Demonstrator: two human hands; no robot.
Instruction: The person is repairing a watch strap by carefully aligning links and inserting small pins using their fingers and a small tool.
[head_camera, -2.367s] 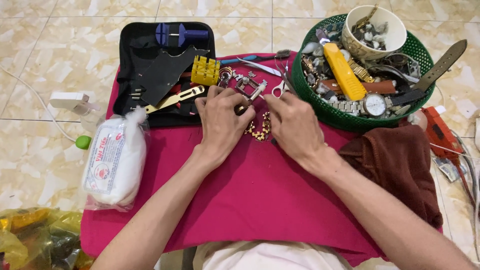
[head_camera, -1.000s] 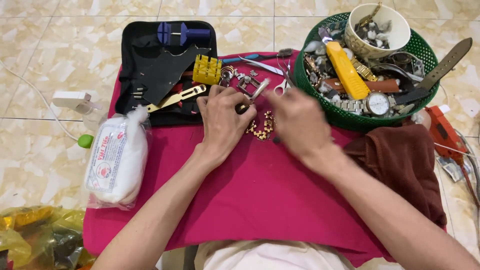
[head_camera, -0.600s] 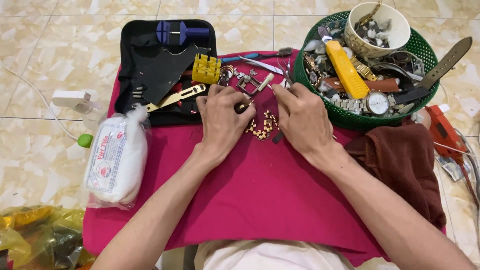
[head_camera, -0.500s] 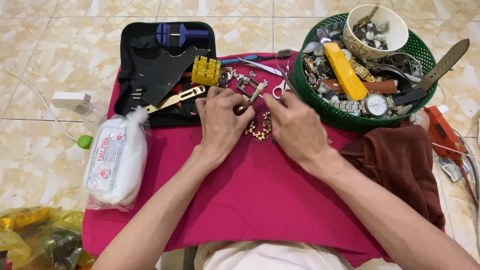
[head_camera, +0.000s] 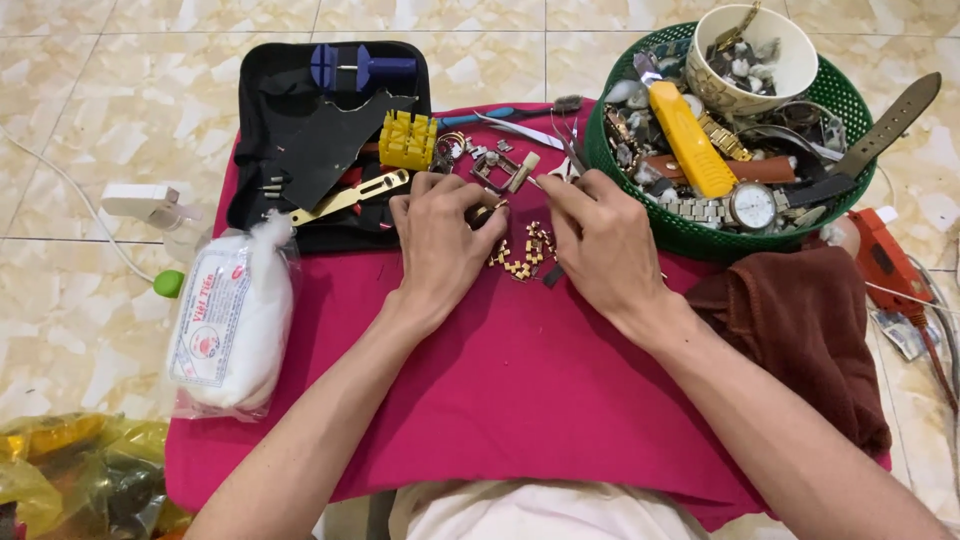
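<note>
1. Gold-coloured metal watch bracelet links (head_camera: 520, 255) lie on the magenta cloth-covered surface (head_camera: 520, 390), between both hands.
2. Left hand (head_camera: 440, 240) grip pinches one end of the links; right hand (head_camera: 600, 235) grip: cannot tell.
3. A round green plastic basket (head_camera: 700, 235) and black tool case (head_camera: 300, 110) sit behind; cream marbled floor tiles (head_camera: 80, 90) surround.

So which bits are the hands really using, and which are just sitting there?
In use:
- left hand
- right hand
- gold watch band links between them
- small metal parts just beyond the fingertips

Lying about:
- green basket of watches
- white bowl
- yellow block
- black tool case
- bag of cotton
- brown cloth
</note>
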